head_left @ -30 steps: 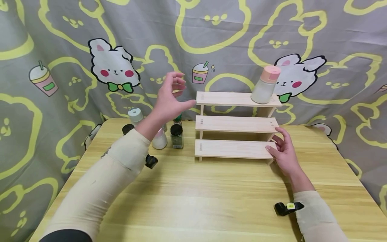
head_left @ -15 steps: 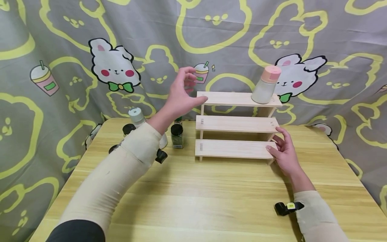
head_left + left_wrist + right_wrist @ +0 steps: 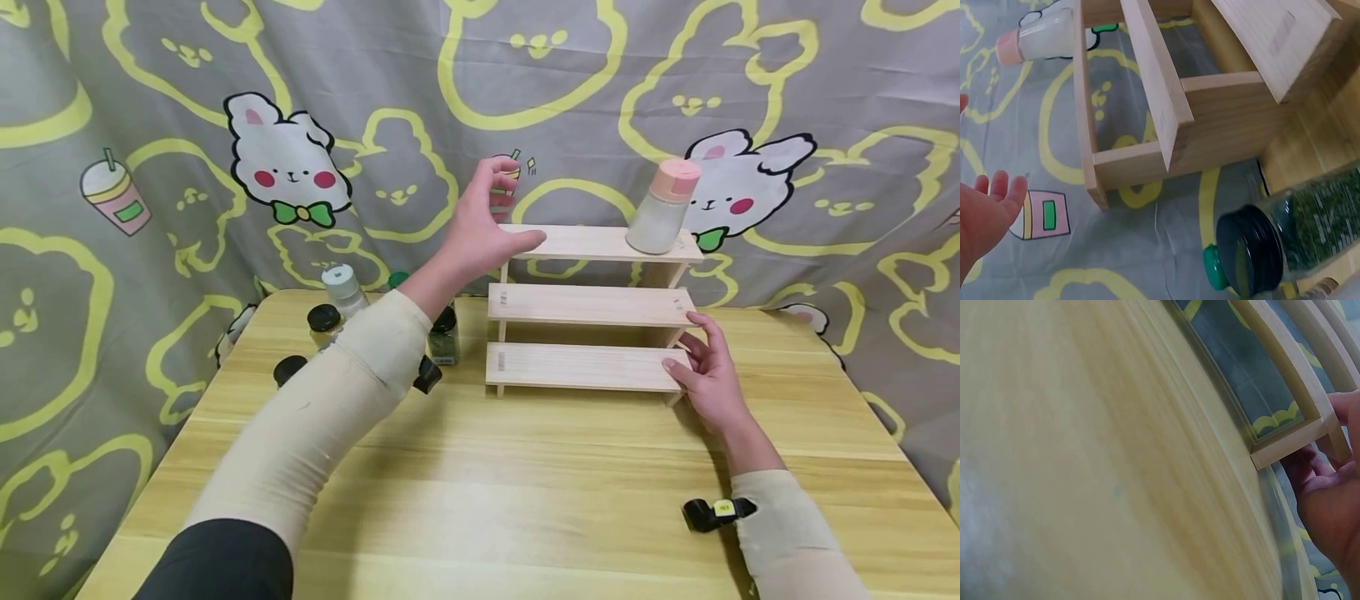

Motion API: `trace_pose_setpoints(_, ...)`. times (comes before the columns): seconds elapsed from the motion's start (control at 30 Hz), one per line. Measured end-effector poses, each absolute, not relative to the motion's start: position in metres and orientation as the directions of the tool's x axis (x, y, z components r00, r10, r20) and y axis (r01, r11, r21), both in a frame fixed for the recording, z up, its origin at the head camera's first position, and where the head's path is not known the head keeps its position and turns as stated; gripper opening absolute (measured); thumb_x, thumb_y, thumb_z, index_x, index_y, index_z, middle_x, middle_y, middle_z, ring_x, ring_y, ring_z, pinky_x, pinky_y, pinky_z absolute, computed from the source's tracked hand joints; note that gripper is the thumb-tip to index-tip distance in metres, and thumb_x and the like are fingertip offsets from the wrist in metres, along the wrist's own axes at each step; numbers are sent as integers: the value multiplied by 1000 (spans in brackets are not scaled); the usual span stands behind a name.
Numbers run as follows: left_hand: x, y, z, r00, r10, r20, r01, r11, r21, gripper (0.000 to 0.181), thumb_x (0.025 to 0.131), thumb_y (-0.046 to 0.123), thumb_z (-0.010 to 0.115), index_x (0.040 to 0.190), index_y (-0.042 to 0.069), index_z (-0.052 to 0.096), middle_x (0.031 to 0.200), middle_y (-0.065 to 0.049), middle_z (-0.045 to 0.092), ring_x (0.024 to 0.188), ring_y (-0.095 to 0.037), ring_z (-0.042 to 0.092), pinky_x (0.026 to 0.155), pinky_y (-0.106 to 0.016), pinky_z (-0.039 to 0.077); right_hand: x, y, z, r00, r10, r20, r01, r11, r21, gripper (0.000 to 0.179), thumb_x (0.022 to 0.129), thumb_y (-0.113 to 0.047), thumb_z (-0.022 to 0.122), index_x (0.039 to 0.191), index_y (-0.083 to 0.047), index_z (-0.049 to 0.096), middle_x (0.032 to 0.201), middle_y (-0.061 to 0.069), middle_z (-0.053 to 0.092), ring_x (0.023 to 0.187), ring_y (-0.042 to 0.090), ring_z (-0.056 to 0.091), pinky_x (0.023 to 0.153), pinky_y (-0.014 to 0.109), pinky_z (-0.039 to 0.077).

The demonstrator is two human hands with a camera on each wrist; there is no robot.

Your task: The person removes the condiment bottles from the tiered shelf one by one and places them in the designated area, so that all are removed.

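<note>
A three-tier wooden shelf (image 3: pixel 588 304) stands on the table. My left hand (image 3: pixel 487 225) is in the air by the left end of its top board, fingers parted and bent with nothing in them. In the left wrist view, part of that left hand (image 3: pixel 988 212) shows at the left edge. On the right end of the top board stands a frosted shaker bottle (image 3: pixel 660 218) with a pink cap, upright. My right hand (image 3: pixel 708 379) grips the shelf's right end, its thumb on the lowest board and its fingers round the side.
Left of the shelf stands a jar (image 3: pixel 444 337) of green dried herbs with a black lid. Further left are a pale-capped bottle (image 3: pixel 343 287) and black-lidded jars (image 3: pixel 324 318), partly behind my left arm. A patterned curtain (image 3: pixel 390 75) hangs behind the wooden table (image 3: pixel 480 500).
My left hand has moved to the right, from beside the shelf to the left end of its top board. My right hand keeps its hold on the shelf.
</note>
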State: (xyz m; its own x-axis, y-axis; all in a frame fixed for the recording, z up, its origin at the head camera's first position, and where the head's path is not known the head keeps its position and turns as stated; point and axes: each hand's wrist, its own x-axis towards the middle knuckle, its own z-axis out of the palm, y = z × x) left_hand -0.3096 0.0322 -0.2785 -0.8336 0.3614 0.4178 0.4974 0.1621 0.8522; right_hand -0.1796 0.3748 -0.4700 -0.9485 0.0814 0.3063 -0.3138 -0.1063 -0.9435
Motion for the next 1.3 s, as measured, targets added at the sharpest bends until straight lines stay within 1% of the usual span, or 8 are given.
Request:
trace_pose_setpoints(0.1, -312, 37, -278, -839, 366, 403, 487, 175, 856, 80, 77, 14, 86, 142, 16, 39, 131, -9, 47, 121, -23, 50, 98, -30, 45, -180, 374, -471, -948, 79, 310, -317, -111, -942, 76, 90, 23, 52, 151, -19, 34, 130, 5, 57, 109, 17, 61, 79, 23, 56)
trace_pose_setpoints(0.3, -316, 48, -279, -837, 368, 404, 490, 178, 853, 82, 76, 14, 87, 143, 15, 40, 130, -7, 48, 118, -21, 51, 97, -30, 46, -180, 374, -471, -944, 82, 318, -326, -117, -938, 76, 90, 24, 52, 151, -17, 34, 130, 4, 58, 109, 19, 61, 79, 23, 56)
trace_pose_setpoints(0.4, -318, 54, -281, -842, 368, 394, 483, 191, 854, 83, 75, 15, 87, 144, 15, 40, 131, -7, 48, 117, -20, 51, 97, -30, 46, -179, 375, -471, -944, 82, 320, -328, -110, -938, 76, 90, 25, 52, 151, -17, 34, 131, 7, 57, 108, 18, 62, 78, 23, 56)
trace_pose_setpoints(0.57, -321, 64, -284, -850, 368, 376, 464, 188, 866, 85, 74, 13, 87, 144, 15, 39, 133, -9, 47, 118, -23, 51, 98, -32, 47, -178, 375, -471, -945, 79, 316, -324, -114, -939, 77, 89, 25, 52, 151, -17, 34, 133, 11, 56, 106, 16, 62, 77, 23, 56)
trace_pose_setpoints(0.8, -323, 79, -287, -846, 394, 360, 456, 181, 872, 87, 73, 13, 88, 145, 16, 39, 134, -8, 48, 120, -23, 51, 97, -31, 47, -179, 374, -470, -945, 83, 318, -326, -119, -938, 76, 90, 25, 52, 151, -17, 34, 130, 4, 58, 109, 17, 61, 79, 23, 56)
trace_pose_setpoints(1.0, -325, 91, -289, -847, 405, 344, 441, 176, 880, 88, 73, 14, 89, 146, 17, 38, 135, -8, 47, 121, -22, 51, 93, -27, 48, -179, 375, -471, -942, 86, 323, -332, -115, -936, 76, 90, 25, 51, 151, -17, 35, 132, 7, 56, 111, 18, 61, 79, 23, 56)
trace_pose_setpoints(1.13, -327, 100, -291, -854, 407, 323, 428, 199, 882, 91, 72, 17, 89, 147, 19, 38, 135, -6, 47, 120, -20, 51, 91, -23, 48, -181, 375, -472, -942, 81, 324, -332, -117, -936, 76, 90, 25, 51, 151, -17, 35, 132, 5, 57, 112, 18, 61, 79, 23, 56)
trace_pose_setpoints(1.3, -328, 111, -290, -855, 418, 308, 419, 205, 885, 94, 71, 18, 91, 148, 21, 37, 135, -5, 47, 121, -19, 51, 92, -22, 47, -181, 375, -472, -943, 76, 323, -331, -130, -935, 76, 90, 26, 50, 151, -17, 35, 131, 3, 58, 111, 18, 61, 79, 23, 56)
